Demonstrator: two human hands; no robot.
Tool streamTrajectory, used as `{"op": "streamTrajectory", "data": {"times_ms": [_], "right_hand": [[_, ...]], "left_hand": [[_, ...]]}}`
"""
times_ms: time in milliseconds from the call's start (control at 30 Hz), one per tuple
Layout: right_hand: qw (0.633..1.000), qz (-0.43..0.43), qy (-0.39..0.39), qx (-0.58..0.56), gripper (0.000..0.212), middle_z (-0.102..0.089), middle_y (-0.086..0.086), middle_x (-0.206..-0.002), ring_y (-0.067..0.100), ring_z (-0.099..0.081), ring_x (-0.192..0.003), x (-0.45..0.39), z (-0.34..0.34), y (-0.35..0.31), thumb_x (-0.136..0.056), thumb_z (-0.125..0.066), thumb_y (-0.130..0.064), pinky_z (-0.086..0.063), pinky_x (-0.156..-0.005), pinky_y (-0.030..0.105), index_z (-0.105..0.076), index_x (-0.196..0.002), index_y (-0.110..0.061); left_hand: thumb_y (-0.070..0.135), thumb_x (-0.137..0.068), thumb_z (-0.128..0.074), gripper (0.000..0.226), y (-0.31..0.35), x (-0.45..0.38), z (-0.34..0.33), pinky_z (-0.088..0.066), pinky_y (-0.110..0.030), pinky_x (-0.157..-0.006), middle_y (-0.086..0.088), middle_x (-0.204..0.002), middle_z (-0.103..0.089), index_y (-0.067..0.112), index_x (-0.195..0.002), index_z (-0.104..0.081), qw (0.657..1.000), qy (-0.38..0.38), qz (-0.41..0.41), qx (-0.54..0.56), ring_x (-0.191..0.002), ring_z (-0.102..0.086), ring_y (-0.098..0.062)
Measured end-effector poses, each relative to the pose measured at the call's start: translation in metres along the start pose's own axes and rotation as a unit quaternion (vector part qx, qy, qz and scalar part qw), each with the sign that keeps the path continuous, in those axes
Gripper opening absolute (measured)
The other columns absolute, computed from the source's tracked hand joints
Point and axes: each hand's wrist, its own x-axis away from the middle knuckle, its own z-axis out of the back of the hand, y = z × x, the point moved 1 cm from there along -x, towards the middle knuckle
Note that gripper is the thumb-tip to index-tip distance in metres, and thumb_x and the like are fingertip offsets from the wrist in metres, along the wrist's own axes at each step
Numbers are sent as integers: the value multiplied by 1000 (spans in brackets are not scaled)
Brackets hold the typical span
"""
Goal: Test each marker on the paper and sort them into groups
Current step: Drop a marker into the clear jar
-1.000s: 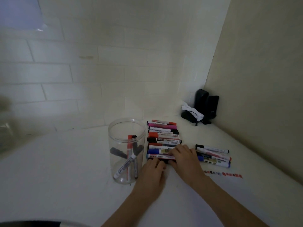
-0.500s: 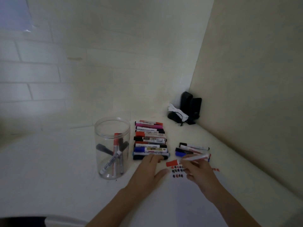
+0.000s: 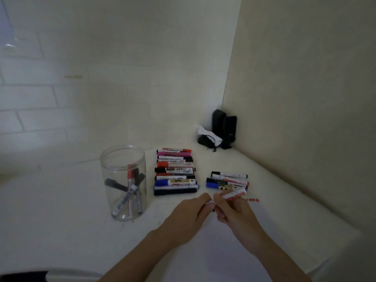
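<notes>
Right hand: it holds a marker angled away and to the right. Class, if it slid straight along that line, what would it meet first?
Probably the small group of markers just beyond the right hand and its marker, though depth is unclear.

The jar (image 3: 123, 183) is of clear plastic, smooth and glossy, so the markers inside show through its wall. The markers in the row (image 3: 176, 171) have smooth plastic bodies with printed paper labels that shine a little. The table (image 3: 61, 216) looks matt and pale. The paper (image 3: 234, 261) is white and matt. The speakers (image 3: 224, 127) in the corner are of black plastic, and a white cloth (image 3: 207, 133) lies crumpled against them.
</notes>
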Motion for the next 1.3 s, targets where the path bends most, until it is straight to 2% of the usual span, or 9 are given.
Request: {"op": "streamTrajectory", "data": {"times_ms": [267, 433, 533, 700, 833, 967, 1000, 1133, 1300], "right_hand": [[1000, 6, 5, -20, 20, -50, 3, -64, 11, -42, -57, 6, 6, 5, -93, -61, -22, -36, -53, 21, -63, -86, -3], [972, -122, 35, -196, 21, -60, 7, -74, 15, -54, -66, 7, 25, 9, -84, -71, -17, -47, -58, 25, -73, -99, -2], [988, -142, -30, -60, 19, -71, 12, -87, 17, -64, -76, 10, 31, 7, -85, -70, -21, -52, -72, 29, -75, -100, -11], [984, -107, -89, 113, 26, -69, -2, -76, 12, -63, -71, 7, 15, -1, -99, -51, -33, -53, -73, 23, -71, -102, -18], [970, 7, -30, 241, 26, -53, -14, -54, 1, -42, -50, 5, -2, 3, -99, -48, -36, -36, -55, 16, -69, -85, -29], [927, 119, 52, 351, 18, -62, -13, -64, 2, -57, -62, 21, 4, 13, -95, -56, -36, -42, -56, 15, -72, -101, -33], [923, 120, 71, 358, 20, -62, -13, -66, 0, -59, -65, 26, 13, 16, -94, -56, -36, -43, -57, 14, -74, -102, -29], [925, 40, 83, 368, 20, -64, -12, -73, -10, -57, -63, 21, 35, 23, -97, -50, -35, -40, -58, 6, -68, -93, -26], [939, 54, 30, 339, 36, -65, -13, -99, -1, -62, -62, 7, 27, 24, -101, -46, -27, -47, -58, 11, -44, -123, -56]], "left_hand": [[38, -99, -43, 15, 4, 7, 2, -37, -11, -55, 11, -64, -51, 29, -98, -55, 995, 7, 43, 90, -55, -45, -1], [37, -91, -56, 22, 1, 7, 10, -45, -24, -73, 4, -68, -56, 17, -95, -66, 917, 46, 191, 347, -67, -50, -11], [35, -87, -60, 28, -2, 6, 14, -42, -29, -79, 1, -74, -57, 10, -98, -69, 847, 79, 229, 474, -74, -49, -14], [29, -99, -44, 31, 0, 2, 7, -47, -30, -87, -4, -102, -69, 11, -108, -67, 836, 59, 223, 497, -102, -62, -20], [25, -97, -44, 32, 14, 1, 0, -52, -30, -84, -12, -98, -68, 1, -103, -65, 776, 144, 226, 571, -97, -64, -23], [28, -99, -45, 28, -6, -8, 13, -46, -38, -101, -11, -104, -68, 7, -98, -63, 661, 277, 336, 611, -103, -63, -21], [30, -99, -46, 27, -15, -7, 23, -42, -40, -104, -9, -109, -68, 10, -101, -63, 665, 304, 341, 592, -106, -62, -19], [31, -98, -47, 25, -5, -6, 12, -46, -28, -94, 1, -108, -68, 15, -103, -66, 866, 143, 278, 390, -104, -61, -12], [22, -94, -57, 10, -8, -8, -10, -52, -20, -84, 7, -93, -72, 26, -93, -66, 897, 120, 264, 334, -91, -67, -6]]}}
